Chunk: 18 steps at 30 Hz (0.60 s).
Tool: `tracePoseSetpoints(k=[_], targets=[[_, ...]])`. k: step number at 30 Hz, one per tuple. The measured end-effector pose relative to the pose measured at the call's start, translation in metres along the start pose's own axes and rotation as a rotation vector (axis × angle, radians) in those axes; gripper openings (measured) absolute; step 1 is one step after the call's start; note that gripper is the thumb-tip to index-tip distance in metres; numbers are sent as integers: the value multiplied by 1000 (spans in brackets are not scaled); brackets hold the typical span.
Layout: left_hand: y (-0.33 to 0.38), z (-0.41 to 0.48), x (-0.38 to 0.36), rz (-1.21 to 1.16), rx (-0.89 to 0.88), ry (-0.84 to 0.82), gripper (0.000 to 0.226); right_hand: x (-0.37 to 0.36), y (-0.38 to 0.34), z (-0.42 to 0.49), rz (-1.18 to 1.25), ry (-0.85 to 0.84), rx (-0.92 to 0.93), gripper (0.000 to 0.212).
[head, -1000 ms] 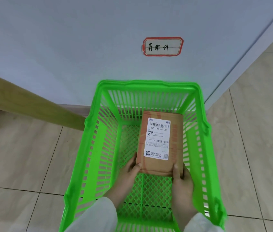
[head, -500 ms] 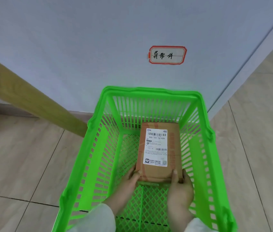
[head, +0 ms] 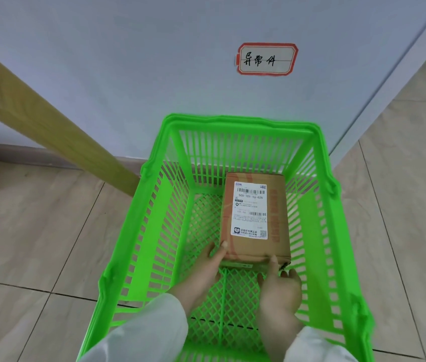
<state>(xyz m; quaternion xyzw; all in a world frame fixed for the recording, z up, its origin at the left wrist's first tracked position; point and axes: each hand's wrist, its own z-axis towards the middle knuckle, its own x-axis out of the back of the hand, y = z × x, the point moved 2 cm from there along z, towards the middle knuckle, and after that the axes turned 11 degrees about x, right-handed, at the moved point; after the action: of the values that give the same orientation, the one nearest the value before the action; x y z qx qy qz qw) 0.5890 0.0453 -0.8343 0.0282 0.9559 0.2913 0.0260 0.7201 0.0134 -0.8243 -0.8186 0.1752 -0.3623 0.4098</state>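
Lowered deeper since a second ago, the cardboard parcel [head: 255, 218] now lies flat on the lattice floor of the green plastic basket [head: 240, 121], near its slatted far wall. The left hand [head: 206, 267] and right hand [head: 279, 286] pinch its near corners, thumbs on top, apparently to settle it with the shipping label [head: 250, 210] facing up.

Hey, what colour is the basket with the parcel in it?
The basket is bright green, with slatted walls and a lattice floor; the head view shows it.
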Motion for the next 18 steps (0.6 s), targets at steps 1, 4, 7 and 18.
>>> tracePoseSetpoints(k=[1, 4, 7, 18], targets=[[-2, 0, 0, -49, 32, -21, 72, -1, 1, -1, 44, -13, -56, 60], [-6, 1, 0, -140, 53, -107, 80, -5, -2, -1, 153, -84, -180, 56], [-5, 3, -2, -173, 43, -109, 74, -7, -6, 0, 284, -81, -271, 48], [5, -9, -8, -177, 84, -83, 61, -2, -24, -10, 434, -130, -336, 43]])
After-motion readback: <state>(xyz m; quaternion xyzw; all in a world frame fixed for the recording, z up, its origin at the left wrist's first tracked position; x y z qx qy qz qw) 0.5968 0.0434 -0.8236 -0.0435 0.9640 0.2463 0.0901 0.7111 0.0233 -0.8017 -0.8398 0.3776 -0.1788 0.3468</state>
